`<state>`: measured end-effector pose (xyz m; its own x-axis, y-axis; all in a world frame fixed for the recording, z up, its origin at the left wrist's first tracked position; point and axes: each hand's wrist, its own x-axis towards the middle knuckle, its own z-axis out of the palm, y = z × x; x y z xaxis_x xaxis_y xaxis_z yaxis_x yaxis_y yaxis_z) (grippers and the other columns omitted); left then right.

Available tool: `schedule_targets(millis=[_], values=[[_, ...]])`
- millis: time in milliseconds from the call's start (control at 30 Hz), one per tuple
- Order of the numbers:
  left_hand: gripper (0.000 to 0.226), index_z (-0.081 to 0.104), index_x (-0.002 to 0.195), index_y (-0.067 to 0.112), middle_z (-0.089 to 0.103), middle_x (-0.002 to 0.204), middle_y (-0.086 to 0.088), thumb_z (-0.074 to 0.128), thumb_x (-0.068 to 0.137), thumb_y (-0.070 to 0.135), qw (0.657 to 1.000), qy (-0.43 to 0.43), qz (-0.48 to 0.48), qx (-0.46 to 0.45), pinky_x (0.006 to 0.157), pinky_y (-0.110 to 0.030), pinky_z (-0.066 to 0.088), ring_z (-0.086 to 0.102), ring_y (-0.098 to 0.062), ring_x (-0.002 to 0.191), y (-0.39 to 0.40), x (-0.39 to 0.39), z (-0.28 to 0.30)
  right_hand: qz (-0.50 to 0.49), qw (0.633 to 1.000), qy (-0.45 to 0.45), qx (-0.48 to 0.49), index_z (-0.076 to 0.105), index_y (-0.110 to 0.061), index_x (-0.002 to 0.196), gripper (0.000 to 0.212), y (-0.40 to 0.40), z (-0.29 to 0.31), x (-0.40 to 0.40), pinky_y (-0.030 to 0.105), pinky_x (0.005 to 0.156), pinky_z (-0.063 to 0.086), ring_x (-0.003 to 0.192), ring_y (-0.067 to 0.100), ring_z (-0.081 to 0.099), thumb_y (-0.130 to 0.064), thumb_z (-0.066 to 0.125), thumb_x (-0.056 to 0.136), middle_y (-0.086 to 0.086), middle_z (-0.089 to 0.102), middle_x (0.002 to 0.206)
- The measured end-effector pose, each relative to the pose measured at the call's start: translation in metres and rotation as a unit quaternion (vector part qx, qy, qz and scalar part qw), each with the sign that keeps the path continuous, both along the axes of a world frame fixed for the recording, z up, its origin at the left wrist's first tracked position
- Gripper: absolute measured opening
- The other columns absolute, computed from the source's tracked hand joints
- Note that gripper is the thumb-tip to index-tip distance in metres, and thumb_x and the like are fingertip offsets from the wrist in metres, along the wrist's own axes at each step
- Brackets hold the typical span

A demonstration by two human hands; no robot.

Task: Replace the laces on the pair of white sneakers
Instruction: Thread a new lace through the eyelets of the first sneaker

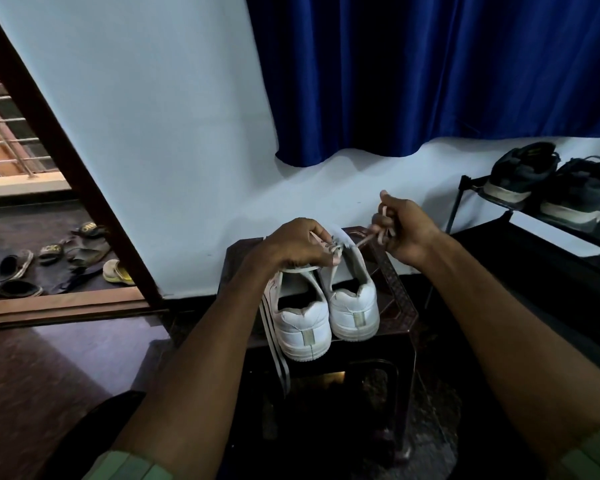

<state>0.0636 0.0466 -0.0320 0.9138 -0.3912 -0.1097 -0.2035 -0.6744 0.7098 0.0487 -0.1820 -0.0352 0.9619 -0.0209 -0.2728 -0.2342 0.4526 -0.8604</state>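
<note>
Two white sneakers [326, 306] stood side by side on a dark plastic stool [400, 306], heels toward the camera and toes toward the pale wall [153, 133]. The left hand [291, 247] rested over the front of the left sneaker [303, 323], its fingers curled and pinching a pinkish lace [336, 252] close to the eyelets of the right sneaker [355, 306]. The right hand [407, 230] was raised just beyond that shoe, fingers clamped on a bunched length of the same lace, which ran taut between the two hands. Whether the lace was going in or coming out could not be told in the dim light. A flat pale lace [274, 348] hung slack down the left side of the left sneaker and over the stool's edge. The lace looked light, limp and soft, so it would probably need to be held near its stiff tip to steer it through an eyelet, with the slack kept gathered so it would not tangle. The sneakers seemed light but firm in the heel and sole; a steadying grip on the upper beside the eyelets would likely keep a shoe from sliding on the smooth stool. Beyond, a blue curtain [430, 71] hung above a rack with dark trainers [551, 181], and sandals [49, 258] lay outside the doorway.
</note>
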Motion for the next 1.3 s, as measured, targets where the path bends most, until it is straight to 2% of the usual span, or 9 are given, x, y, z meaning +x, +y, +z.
schedule_targets(millis=[133,233,433,500,733,867,1033,1167,1300], values=[[0.032,0.079,0.097,0.025,0.079,0.086,-0.004,0.095,0.07,0.026,0.999,-0.006,-0.03,0.024,0.084,-0.041,0.058,0.074,-0.026,0.087,0.005,0.004,0.001,0.041,0.932,-0.018,-0.36,0.056,-0.018,0.072,0.037,-0.001,-0.01,-0.004,0.018,0.041,0.023,0.039,0.009,0.032,-0.043,0.072,0.094,-0.002,0.044,0.055],[0.027,0.079,0.098,0.023,0.078,0.079,-0.001,0.093,0.074,0.02,0.999,-0.008,-0.044,0.028,0.088,-0.043,0.058,0.075,-0.027,0.084,0.008,0.002,0.003,0.133,0.889,0.005,-0.438,0.068,-0.015,0.07,0.041,0.0,-0.01,-0.007,0.023,0.05,0.025,0.046,0.011,0.036,-0.052,0.077,0.086,0.001,0.055,0.06],[0.009,0.084,0.094,0.023,0.08,0.087,0.001,0.084,0.085,0.02,0.996,-0.051,-0.024,0.063,0.083,-0.03,0.055,0.073,-0.016,0.083,0.009,0.004,0.006,0.145,0.921,-0.032,-0.36,0.07,0.008,0.114,0.089,0.005,-0.014,-0.001,0.032,0.068,0.044,0.074,0.022,0.056,-0.063,0.089,0.062,0.023,0.068,0.092],[0.007,0.084,0.085,0.025,0.078,0.078,0.009,0.079,0.091,0.025,0.993,-0.059,-0.029,0.097,0.078,-0.023,0.052,0.069,-0.007,0.078,0.007,0.002,0.008,0.134,0.918,-0.033,-0.371,0.072,0.001,0.119,0.071,0.01,-0.016,0.0,0.038,0.08,0.055,0.088,0.027,0.068,-0.053,0.086,0.075,0.027,0.073,0.112],[0.032,0.077,0.084,0.006,0.08,0.089,-0.009,0.055,0.104,0.019,0.999,0.016,0.005,-0.028,0.095,-0.041,0.055,0.072,-0.018,0.078,0.003,0.001,0.003,0.034,0.962,-0.057,-0.264,0.066,0.0,0.085,0.029,0.012,-0.015,0.004,0.023,0.049,0.044,0.049,0.016,0.061,-0.025,0.08,0.09,0.023,0.06,0.078],[0.038,0.074,0.082,0.004,0.08,0.086,-0.004,0.055,0.103,0.03,0.992,0.019,0.07,-0.102,0.079,-0.036,0.051,0.078,-0.026,0.085,-0.004,0.001,0.005,0.016,0.978,-0.071,-0.195,0.056,-0.013,0.069,0.038,0.023,-0.017,0.005,0.024,0.05,0.05,0.053,0.019,0.059,-0.033,0.079,0.091,0.017,0.059,0.073],[0.035,0.048,0.071,0.021,0.078,0.085,-0.005,0.047,0.105,0.029,0.913,0.162,0.12,-0.354,0.073,-0.029,0.054,0.078,-0.026,0.085,-0.013,0.001,0.01,-0.033,0.997,-0.053,-0.048,0.055,-0.014,0.08,0.032,0.033,-0.014,0.012,0.029,0.056,0.052,0.057,0.02,0.058,-0.035,0.071,0.097,0.003,0.055,0.058],[0.04,0.044,0.065,0.024,0.035,0.054,0.007,0.047,0.104,0.03,0.885,0.181,0.131,-0.409,0.06,-0.03,0.038,0.038,-0.012,0.046,-0.02,0.0,0.008,-0.052,0.997,-0.063,-0.017,0.031,-0.026,0.072,0.047,0.042,-0.016,0.016,0.024,0.042,0.022,0.05,0.012,0.016,-0.039,0.065,0.101,-0.005,0.02,0.056],[0.041,0.038,0.067,0.023,0.026,0.051,0.008,0.047,0.108,0.027,0.895,0.125,0.174,-0.392,0.048,-0.025,0.029,0.019,-0.01,0.042,-0.015,0.004,0.006,-0.081,0.984,-0.089,-0.133,0.029,-0.027,0.065,0.054,0.042,-0.016,0.022,0.024,0.044,0.02,0.046,0.012,0.018,-0.041,0.068,0.099,-0.006,0.025,0.052]])
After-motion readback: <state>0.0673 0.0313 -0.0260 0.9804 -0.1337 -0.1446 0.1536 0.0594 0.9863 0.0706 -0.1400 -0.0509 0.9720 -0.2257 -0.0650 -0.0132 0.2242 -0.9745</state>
